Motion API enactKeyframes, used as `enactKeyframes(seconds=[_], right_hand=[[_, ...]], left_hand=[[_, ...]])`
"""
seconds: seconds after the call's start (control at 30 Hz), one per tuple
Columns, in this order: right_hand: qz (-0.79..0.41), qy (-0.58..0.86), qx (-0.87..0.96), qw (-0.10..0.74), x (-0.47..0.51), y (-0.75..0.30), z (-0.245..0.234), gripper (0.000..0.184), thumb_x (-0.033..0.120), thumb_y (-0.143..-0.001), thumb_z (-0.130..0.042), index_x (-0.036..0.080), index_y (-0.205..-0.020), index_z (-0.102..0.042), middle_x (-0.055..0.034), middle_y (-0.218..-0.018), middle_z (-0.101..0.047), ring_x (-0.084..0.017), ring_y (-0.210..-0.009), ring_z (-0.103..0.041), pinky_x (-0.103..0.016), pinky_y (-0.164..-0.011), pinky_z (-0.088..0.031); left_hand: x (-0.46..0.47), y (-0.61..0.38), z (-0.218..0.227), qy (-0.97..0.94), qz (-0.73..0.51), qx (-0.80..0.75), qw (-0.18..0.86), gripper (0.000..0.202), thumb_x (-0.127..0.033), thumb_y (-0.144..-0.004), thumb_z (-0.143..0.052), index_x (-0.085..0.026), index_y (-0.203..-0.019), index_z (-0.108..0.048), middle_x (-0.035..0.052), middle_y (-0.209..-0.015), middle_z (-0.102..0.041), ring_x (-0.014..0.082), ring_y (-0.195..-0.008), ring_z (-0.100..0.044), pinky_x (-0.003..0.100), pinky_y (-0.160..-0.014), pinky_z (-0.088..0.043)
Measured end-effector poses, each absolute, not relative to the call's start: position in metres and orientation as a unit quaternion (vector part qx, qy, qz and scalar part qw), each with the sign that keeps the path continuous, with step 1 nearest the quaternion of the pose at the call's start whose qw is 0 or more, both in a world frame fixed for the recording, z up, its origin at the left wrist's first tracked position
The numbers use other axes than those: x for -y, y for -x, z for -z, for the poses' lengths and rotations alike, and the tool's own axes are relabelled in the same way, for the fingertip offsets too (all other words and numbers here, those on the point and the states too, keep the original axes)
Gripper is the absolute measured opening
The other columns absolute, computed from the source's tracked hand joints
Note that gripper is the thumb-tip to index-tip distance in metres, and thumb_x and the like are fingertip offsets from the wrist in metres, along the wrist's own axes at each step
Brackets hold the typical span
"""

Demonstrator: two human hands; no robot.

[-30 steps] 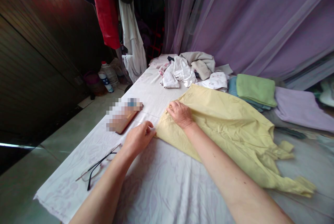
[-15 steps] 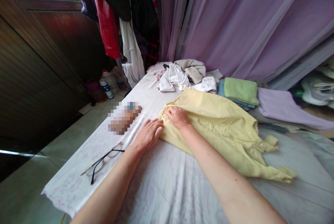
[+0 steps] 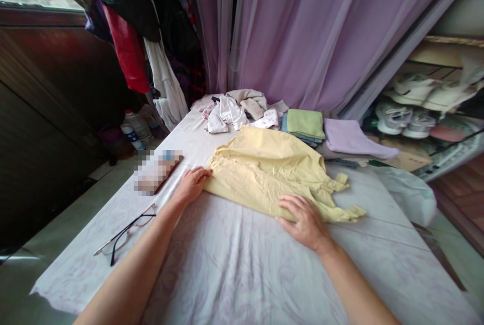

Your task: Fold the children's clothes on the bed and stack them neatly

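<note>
A crumpled pale yellow shirt (image 3: 264, 178) lies flat on a white patterned bedsheet (image 3: 230, 269), with loose cloth ends trailing to the right. My left hand (image 3: 191, 185) rests on the shirt's left edge, fingers flat and gripping nothing. My right hand (image 3: 304, 221) lies on the shirt's near edge, also flat on the cloth. Left of my left hand lies a flat rectangular object (image 3: 159, 171), partly pixelated, in a dark red case. Nearer to me on the sheet are thin-framed black glasses (image 3: 126, 231).
A heap of white clothes (image 3: 227, 115) sits at the far end of the bed, beside a folded green towel (image 3: 305, 124) and lilac cloth (image 3: 357, 139). Purple curtains hang behind; shoes sit on a shelf at right; bottles stand on the floor at left.
My right hand has moved from the shirt's upper left area to its near edge. The shirt lies flatter and more compact. The whole view has shifted, with the scene sitting further left.
</note>
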State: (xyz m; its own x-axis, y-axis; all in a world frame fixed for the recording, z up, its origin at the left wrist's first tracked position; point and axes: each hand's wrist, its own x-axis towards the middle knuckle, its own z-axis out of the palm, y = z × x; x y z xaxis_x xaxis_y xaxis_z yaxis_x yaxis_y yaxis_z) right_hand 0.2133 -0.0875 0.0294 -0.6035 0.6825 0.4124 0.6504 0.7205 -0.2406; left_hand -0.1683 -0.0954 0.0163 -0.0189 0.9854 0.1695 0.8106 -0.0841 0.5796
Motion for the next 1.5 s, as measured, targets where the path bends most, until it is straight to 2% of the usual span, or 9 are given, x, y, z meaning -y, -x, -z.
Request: enactKeyframes(seconds=[0.1, 0.23, 0.37, 0.57, 0.77, 0.9, 1.13, 1.27, 1.5], right_hand=[[0.018, 0.389, 0.895, 0.215, 0.093, -0.249, -0.024, 0.021, 0.038, -0.083, -0.065, 0.027, -0.100, -0.072, -0.0101, -0.119, -0.070, -0.030, -0.114, -0.062, -0.045, -0.099, -0.047], [0.094, 0.362, 0.889, 0.264, 0.088, -0.270, -0.019, 0.021, 0.027, -0.093, -0.053, 0.027, -0.095, -0.073, -0.0049, -0.109, -0.074, -0.024, -0.106, -0.066, -0.040, -0.097, -0.047], [0.125, 0.373, 0.869, 0.300, 0.080, -0.276, -0.024, 0.026, 0.025, -0.096, -0.047, 0.024, -0.095, -0.073, -0.0057, -0.101, -0.076, -0.022, -0.099, -0.067, -0.037, -0.093, -0.047], [0.101, 0.339, 0.896, 0.269, 0.080, -0.285, -0.013, 0.024, 0.024, -0.094, -0.050, 0.028, -0.093, -0.073, -0.0038, -0.100, -0.076, -0.022, -0.097, -0.067, -0.038, -0.093, -0.047], [0.078, 0.377, 0.880, 0.279, 0.083, -0.287, -0.011, 0.025, 0.032, -0.095, -0.048, 0.026, -0.087, -0.071, -0.0039, -0.103, -0.075, -0.022, -0.098, -0.067, -0.037, -0.092, -0.046], [0.077, 0.460, 0.834, 0.295, 0.070, -0.285, -0.023, 0.031, 0.033, -0.096, -0.043, 0.021, -0.098, -0.071, -0.0092, -0.106, -0.074, -0.022, -0.098, -0.067, -0.035, -0.086, -0.047], [-0.003, 0.612, 0.785, 0.097, 0.036, -0.263, -0.039, 0.027, 0.038, -0.089, -0.054, 0.022, -0.102, -0.071, -0.0065, -0.087, -0.075, -0.024, -0.081, -0.067, -0.032, -0.067, -0.042], [0.048, 0.586, 0.799, 0.126, 0.029, -0.256, -0.043, 0.020, 0.030, -0.088, -0.053, 0.022, -0.090, -0.072, -0.0069, -0.092, -0.075, -0.022, -0.087, -0.066, -0.032, -0.072, -0.040], [0.098, 0.592, 0.789, 0.131, 0.033, -0.250, -0.027, 0.022, 0.029, -0.092, -0.050, 0.020, -0.085, -0.069, -0.0084, -0.090, -0.074, -0.023, -0.086, -0.064, -0.032, -0.072, -0.035]], left_hand=[[0.093, 0.170, -0.015, -0.681, -0.286, -0.653, 0.164, 0.027, -0.022, -0.090, -0.039, -0.021, -0.094, -0.065, 0.0053, -0.113, -0.071, 0.0202, -0.105, -0.064, 0.037, -0.097, -0.045], [0.092, 0.173, -0.015, -0.682, -0.288, -0.648, 0.178, 0.028, -0.022, -0.089, -0.038, -0.021, -0.095, -0.065, 0.0059, -0.113, -0.071, 0.0200, -0.108, -0.064, 0.037, -0.097, -0.046], [0.096, 0.174, -0.019, -0.717, -0.238, -0.637, 0.155, 0.033, -0.023, -0.092, -0.036, -0.021, -0.106, -0.066, 0.0063, -0.122, -0.068, 0.0213, -0.115, -0.061, 0.040, -0.103, -0.043], [0.103, 0.172, -0.021, -0.736, -0.159, -0.650, 0.099, 0.039, -0.024, -0.094, -0.036, -0.027, -0.122, -0.063, 0.0023, -0.136, -0.062, 0.0248, -0.133, -0.048, 0.047, -0.111, -0.035], [0.101, 0.173, -0.018, -0.735, -0.179, -0.649, 0.084, 0.040, -0.022, -0.092, -0.035, -0.024, -0.119, -0.064, 0.0039, -0.131, -0.065, 0.0240, -0.131, -0.050, 0.044, -0.111, -0.038], [0.103, 0.169, -0.016, -0.727, -0.200, -0.653, 0.072, 0.038, -0.022, -0.090, -0.036, -0.023, -0.116, -0.065, 0.0059, -0.129, -0.066, 0.0243, -0.129, -0.052, 0.044, -0.111, -0.039], [0.109, 0.160, -0.019, -0.708, -0.193, -0.674, 0.082, 0.037, -0.023, -0.093, -0.037, -0.024, -0.121, -0.062, 0.0060, -0.132, -0.064, 0.0240, -0.131, -0.050, 0.050, -0.114, -0.032], [0.112, 0.158, -0.019, -0.708, -0.209, -0.671, 0.072, 0.032, -0.029, -0.095, -0.037, -0.022, -0.112, -0.063, 0.0088, -0.135, -0.061, 0.0248, -0.130, -0.050, 0.049, -0.111, -0.035], [0.095, 0.157, -0.022, -0.631, -0.222, -0.741, 0.062, 0.027, -0.034, -0.091, -0.047, -0.021, -0.102, -0.068, 0.0087, -0.108, -0.073, 0.0248, -0.104, -0.063, 0.037, -0.094, -0.048]])
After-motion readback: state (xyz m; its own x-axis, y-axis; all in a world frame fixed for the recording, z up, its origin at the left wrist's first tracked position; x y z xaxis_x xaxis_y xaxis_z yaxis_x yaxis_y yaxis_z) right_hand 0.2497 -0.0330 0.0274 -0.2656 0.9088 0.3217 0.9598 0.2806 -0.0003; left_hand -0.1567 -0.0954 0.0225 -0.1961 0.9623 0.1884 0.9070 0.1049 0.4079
